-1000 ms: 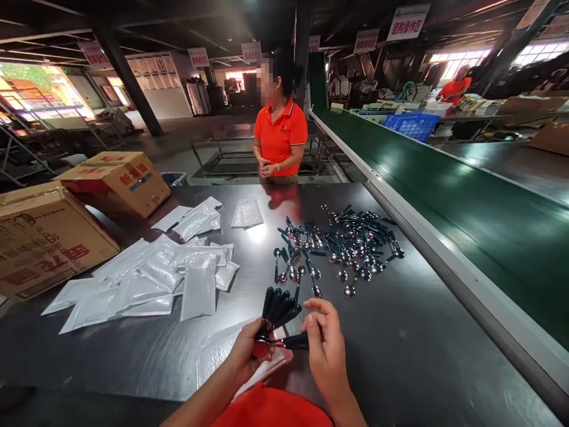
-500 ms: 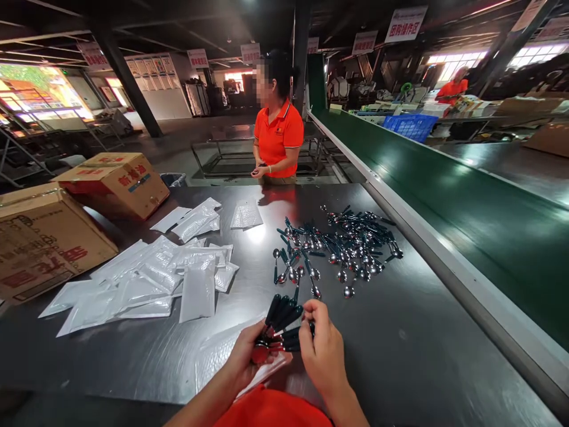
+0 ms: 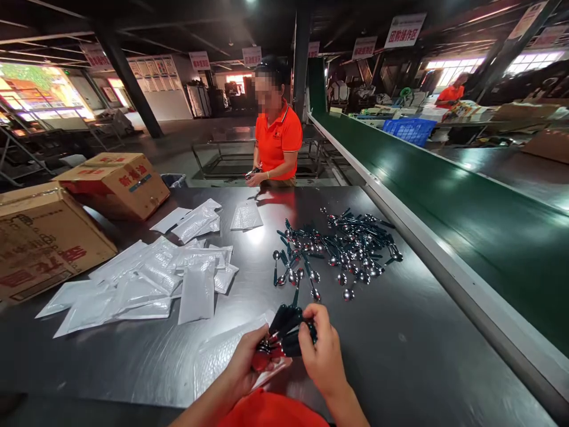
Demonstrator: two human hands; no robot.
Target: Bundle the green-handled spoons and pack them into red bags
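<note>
A bunch of dark-handled spoons (image 3: pixel 288 320) is held over the near edge of the table. My left hand (image 3: pixel 247 360) is closed round their shiny bowl ends, with the handles fanning up and to the right. The curled fingers of my right hand (image 3: pixel 322 344) touch the handles from the right. Beneath the hands lies a white bubble envelope (image 3: pixel 217 356). A heap of loose spoons (image 3: pixel 355 243) spreads over the table beyond my right hand. Many white padded envelopes (image 3: pixel 198 290) are piled to the left, some overlapping.
The dark metal table (image 3: pixel 413 332) borders a green conveyor (image 3: pixel 466 225) on the right. Two cardboard boxes (image 3: pixel 120 184) stand at the left. Across the table a person in an orange shirt (image 3: pixel 279 142) holds something small. A blue basket (image 3: pixel 409 130) is beyond the conveyor.
The held spoons have tilted and dropped slightly, and my right fingers have moved a little over the handles. The person opposite has turned toward the table and lowered the head.
</note>
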